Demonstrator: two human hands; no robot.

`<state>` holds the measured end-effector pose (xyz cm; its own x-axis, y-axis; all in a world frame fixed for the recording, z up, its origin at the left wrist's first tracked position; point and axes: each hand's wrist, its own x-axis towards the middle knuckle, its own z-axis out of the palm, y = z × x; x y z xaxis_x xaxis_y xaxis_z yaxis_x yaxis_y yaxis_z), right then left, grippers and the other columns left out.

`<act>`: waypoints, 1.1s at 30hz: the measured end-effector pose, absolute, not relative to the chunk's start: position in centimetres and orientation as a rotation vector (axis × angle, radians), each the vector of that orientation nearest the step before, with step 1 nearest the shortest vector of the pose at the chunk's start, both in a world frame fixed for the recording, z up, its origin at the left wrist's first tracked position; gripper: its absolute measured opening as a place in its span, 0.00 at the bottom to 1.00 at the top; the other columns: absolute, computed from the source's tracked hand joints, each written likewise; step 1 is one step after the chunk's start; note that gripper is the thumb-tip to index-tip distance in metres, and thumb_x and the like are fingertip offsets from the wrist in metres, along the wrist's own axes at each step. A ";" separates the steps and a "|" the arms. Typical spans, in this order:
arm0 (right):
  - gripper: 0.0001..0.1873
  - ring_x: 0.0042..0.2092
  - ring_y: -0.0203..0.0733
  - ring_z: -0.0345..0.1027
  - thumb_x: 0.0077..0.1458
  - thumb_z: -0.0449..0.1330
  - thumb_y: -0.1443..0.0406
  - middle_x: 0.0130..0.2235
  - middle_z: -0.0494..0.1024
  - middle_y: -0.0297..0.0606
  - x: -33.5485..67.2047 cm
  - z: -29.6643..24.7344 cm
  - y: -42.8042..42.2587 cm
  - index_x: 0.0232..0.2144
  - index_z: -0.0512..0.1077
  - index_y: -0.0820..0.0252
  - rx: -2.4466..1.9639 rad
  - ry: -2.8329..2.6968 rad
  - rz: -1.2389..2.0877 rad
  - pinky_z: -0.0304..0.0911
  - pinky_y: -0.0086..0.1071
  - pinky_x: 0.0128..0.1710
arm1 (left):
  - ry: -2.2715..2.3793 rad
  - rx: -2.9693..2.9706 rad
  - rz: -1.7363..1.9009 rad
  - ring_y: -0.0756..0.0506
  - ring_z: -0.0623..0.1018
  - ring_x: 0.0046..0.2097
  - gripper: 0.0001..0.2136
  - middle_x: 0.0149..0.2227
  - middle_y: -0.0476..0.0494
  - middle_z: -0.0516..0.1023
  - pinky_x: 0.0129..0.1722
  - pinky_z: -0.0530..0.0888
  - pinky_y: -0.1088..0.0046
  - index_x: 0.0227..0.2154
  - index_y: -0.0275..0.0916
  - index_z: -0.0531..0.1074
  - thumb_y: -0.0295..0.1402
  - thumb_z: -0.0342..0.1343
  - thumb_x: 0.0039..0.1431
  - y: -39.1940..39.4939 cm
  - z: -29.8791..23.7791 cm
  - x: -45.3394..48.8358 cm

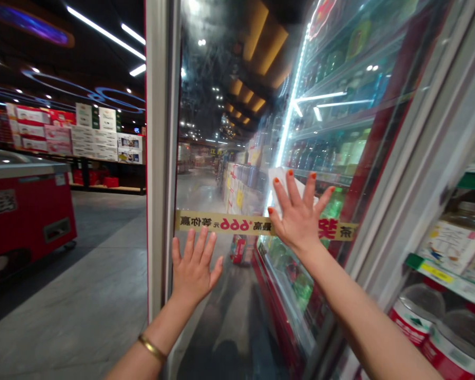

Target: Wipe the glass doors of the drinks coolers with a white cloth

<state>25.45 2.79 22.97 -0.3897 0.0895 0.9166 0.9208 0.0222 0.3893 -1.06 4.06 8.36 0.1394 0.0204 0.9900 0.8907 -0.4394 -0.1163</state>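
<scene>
A tall glass door [214, 190] of a drinks cooler stands open in front of me, seen from its inner side. My right hand [301, 214] lies spread flat on the glass, over a white wiping cloth or paper [277, 178]; which of the two I cannot tell. Part of that white piece shows above and between the fingers. Lower down on the left, my left hand [193, 266] rests against the pane near the door frame [157, 158], fingers apart and holding nothing. A yellow printed strip [233, 221] with mirrored lettering crosses the glass between both hands.
Close on the right, cooler shelves [451, 279] hold large bottles [417, 311] and cartons. Lit shelves of drinks show in the glass. Far left stands a red chest freezer [27, 211] on wheels; stacked boxes [95, 140] line the back. Grey floor [103, 253] lies left of the door.
</scene>
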 end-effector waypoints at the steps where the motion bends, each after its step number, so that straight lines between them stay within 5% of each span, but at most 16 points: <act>1: 0.39 0.83 0.57 0.15 0.75 0.53 0.50 0.80 0.55 0.35 24.0 22.7 2.8 0.80 0.50 0.47 -1.033 -1.621 -1.470 0.14 0.76 0.77 | -0.900 -1.636 -1.400 0.41 0.46 0.83 0.40 0.79 0.41 0.56 0.82 0.41 0.47 0.80 0.43 0.50 0.42 0.59 0.71 4.0 8.4 -1.1; 5: 0.34 0.83 0.39 0.19 0.73 0.52 0.43 0.79 0.56 0.15 21.3 18.9 1.7 0.76 0.61 0.36 -0.735 -1.998 -1.635 0.20 0.52 0.83 | -0.892 -1.643 -1.411 0.41 0.46 0.83 0.39 0.79 0.41 0.56 0.83 0.41 0.48 0.80 0.42 0.50 0.42 0.59 0.72 4.0 8.3 -1.2; 7: 0.33 0.83 0.36 0.22 0.73 0.52 0.43 0.79 0.55 0.13 23.4 17.8 1.2 0.75 0.62 0.35 -0.699 -2.022 -1.662 0.23 0.47 0.84 | -0.890 -1.645 -1.416 0.41 0.46 0.83 0.40 0.79 0.40 0.57 0.83 0.41 0.48 0.80 0.42 0.50 0.42 0.59 0.72 4.1 8.3 -1.1; 11: 0.45 0.83 0.57 0.16 0.74 0.51 0.52 0.83 0.42 0.43 28.4 21.5 1.9 0.82 0.37 0.59 -1.030 -1.660 -1.485 0.22 0.73 0.79 | -0.889 -1.646 -1.427 0.41 0.47 0.83 0.40 0.78 0.40 0.59 0.83 0.42 0.47 0.80 0.42 0.50 0.42 0.59 0.71 4.3 8.3 -0.9; 13: 0.48 0.82 0.64 0.15 0.75 0.50 0.53 0.83 0.37 0.50 27.9 23.8 2.8 0.81 0.28 0.63 -1.190 -1.476 -1.337 0.29 0.79 0.77 | -0.886 -1.638 -1.427 0.41 0.47 0.83 0.40 0.78 0.40 0.58 0.83 0.41 0.48 0.80 0.42 0.50 0.41 0.59 0.71 4.3 8.3 -0.9; 16: 0.49 0.84 0.58 0.26 0.75 0.50 0.52 0.83 0.40 0.49 24.5 23.5 3.5 0.81 0.29 0.63 -1.103 -1.631 -1.329 0.34 0.67 0.81 | -0.888 -1.639 -1.430 0.42 0.47 0.83 0.40 0.79 0.40 0.57 0.83 0.41 0.48 0.80 0.42 0.51 0.41 0.60 0.71 4.4 8.2 -1.1; 20: 0.46 0.83 0.44 0.32 0.73 0.55 0.51 0.81 0.54 0.44 24.5 19.0 2.9 0.81 0.43 0.63 -0.734 -2.021 -1.514 0.31 0.49 0.84 | -0.899 -1.643 -1.437 0.41 0.48 0.83 0.40 0.78 0.39 0.59 0.83 0.41 0.48 0.80 0.44 0.51 0.41 0.60 0.70 4.5 8.2 -1.2; 26: 0.48 0.83 0.65 0.28 0.74 0.50 0.52 0.83 0.36 0.50 30.0 22.2 2.7 0.82 0.28 0.60 -1.215 -1.458 -1.232 0.33 0.76 0.79 | -0.894 -1.647 -1.436 0.40 0.47 0.83 0.43 0.79 0.39 0.58 0.83 0.41 0.48 0.80 0.44 0.49 0.40 0.62 0.68 4.8 8.1 -1.2; 33: 0.52 0.84 0.53 0.33 0.72 0.56 0.48 0.81 0.51 0.47 27.0 18.5 2.6 0.82 0.33 0.60 -1.003 -1.921 -1.424 0.29 0.59 0.83 | -0.912 -1.679 -1.414 0.39 0.47 0.83 0.44 0.80 0.40 0.55 0.83 0.39 0.49 0.80 0.45 0.49 0.40 0.64 0.67 5.3 7.6 -1.8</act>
<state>27.00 2.62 18.51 -0.5762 0.2447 0.7798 0.8173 0.1642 0.5523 -1.81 5.25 7.62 0.1375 0.0548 0.9890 0.8781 -0.4687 -0.0961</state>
